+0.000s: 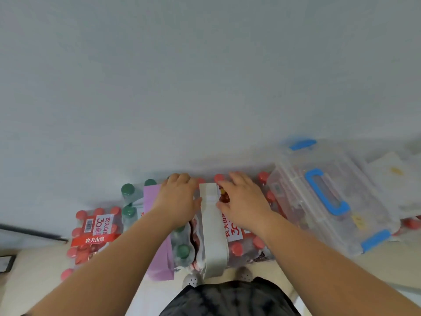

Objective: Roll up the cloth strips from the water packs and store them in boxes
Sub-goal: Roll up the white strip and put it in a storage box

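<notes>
Cloth strip [213, 233] lies over the water pack [248, 244], its long axis running from the pack's near side to its far side. The left grip [177, 199] and right grip [243, 201], fingers relaxed, touch the strip's edges.

Indoor storage corner, domestic or a back room; which of the two cannot be told.

- A plain pale wall [205, 65] is seen, bare, met by a light floor [34, 270].
- Bulk bottled water is kept on the floor against the wall. A shrink-wrapped red-capped water pack [95, 231] is noted at left, with a green-capped water pack [128, 201] just beside it.
- A clear storage box [319, 201] with blue handle and latches is noted at right. Paler lidded containers are blurred behind it.
- Perforated clogs [192, 279] are worn: informal footwear.
- A dark strip [29, 232] is seen low along the wall at left.
</notes>
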